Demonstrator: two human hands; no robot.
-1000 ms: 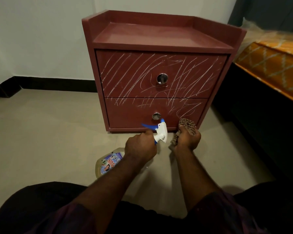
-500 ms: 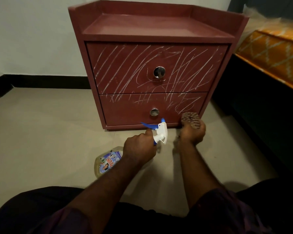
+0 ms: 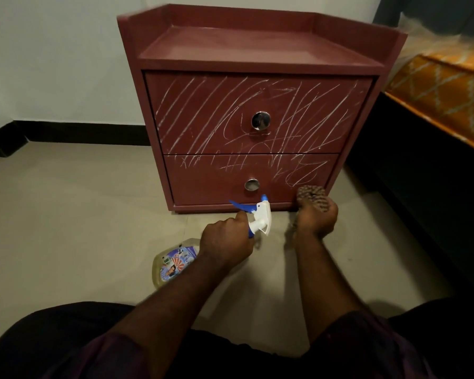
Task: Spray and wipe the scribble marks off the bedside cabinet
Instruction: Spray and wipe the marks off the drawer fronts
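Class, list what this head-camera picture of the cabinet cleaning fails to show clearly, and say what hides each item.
1. Head view: the neck of the spray bottle, covered by the left hand.
2. Head view: its label print, too small to read.
3. Head view: most of the cloth, bunched inside the right hand; its hanging end is blurred.
4. Head view: the bed, cut off by the right edge.

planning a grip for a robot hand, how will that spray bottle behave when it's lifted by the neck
Probably bottom-heavy: the spray bottle seems to hold yellowish liquid, and the left hand grips it only at the neck, so the body may swing. The clear plastic wall likely flexes a little under a squeeze.
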